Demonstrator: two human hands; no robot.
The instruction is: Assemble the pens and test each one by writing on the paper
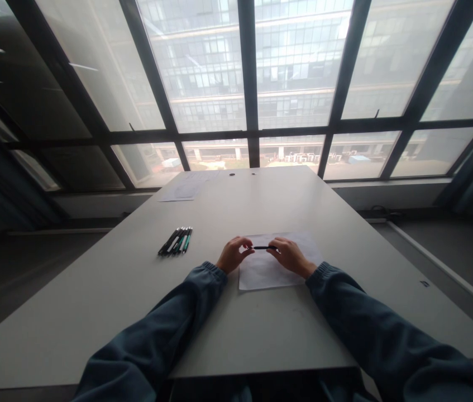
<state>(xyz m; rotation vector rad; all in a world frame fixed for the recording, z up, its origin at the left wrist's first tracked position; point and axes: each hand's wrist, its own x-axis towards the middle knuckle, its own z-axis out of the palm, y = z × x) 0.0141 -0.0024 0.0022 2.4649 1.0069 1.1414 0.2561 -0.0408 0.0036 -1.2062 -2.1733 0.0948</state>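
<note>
Left sleeve (156, 330) and right sleeve (374, 318) match: dark blue, long, loose-cut fabric, visibly creased. Each cuff (215, 271) is gathered at the wrist. Left hand (234, 254) and right hand (290, 255) are bare.

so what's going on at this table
A person in dark blue sleeves is holding a dark pen level between both hands, the left hand at one end and the right hand at the other. It is over a sheet of white paper on the white table. More pens lie grouped to the left, and other papers lie farther off, toward the windows.
</note>
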